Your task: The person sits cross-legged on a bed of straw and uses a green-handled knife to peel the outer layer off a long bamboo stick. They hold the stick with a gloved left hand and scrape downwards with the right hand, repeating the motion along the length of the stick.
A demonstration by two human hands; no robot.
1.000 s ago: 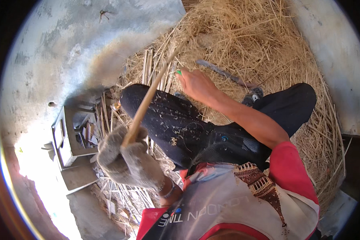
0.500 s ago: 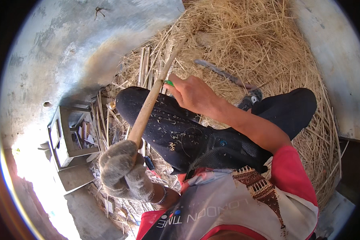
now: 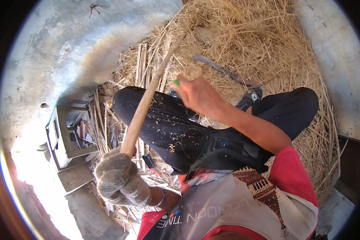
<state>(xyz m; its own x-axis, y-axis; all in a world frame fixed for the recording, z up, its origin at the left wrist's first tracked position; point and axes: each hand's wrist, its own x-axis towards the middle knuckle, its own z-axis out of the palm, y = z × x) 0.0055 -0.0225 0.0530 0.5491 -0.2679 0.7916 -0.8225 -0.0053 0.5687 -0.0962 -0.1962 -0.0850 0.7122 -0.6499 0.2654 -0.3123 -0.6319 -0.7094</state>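
Observation:
My left hand (image 3: 118, 180), in a worn grey-brown work glove, is wrapped round the lower end of a long pale wooden stick (image 3: 147, 98). The stick slants up and away across my left knee toward the straw. My bare right hand (image 3: 202, 96) is closed, a little blurred, just right of the stick and apart from it. A small green thing (image 3: 176, 83) shows between its thumb and fingers; the rest is hidden, and its kind cannot be told. Pale shavings lie scattered over my black trousers (image 3: 160, 120).
Loose straw (image 3: 248, 36) spreads ahead and right. A curved, dark-bladed tool (image 3: 218, 68) lies on it near my shoe (image 3: 250, 98). At left stands a wooden frame (image 3: 82, 153) against a grey wall (image 3: 36, 60). A small dark blue object (image 3: 148, 161) sits beside my left forearm.
My right hand has moved right and slightly down, away from the stick. My left hand and the stick's lower end have shifted a little left and toward me.

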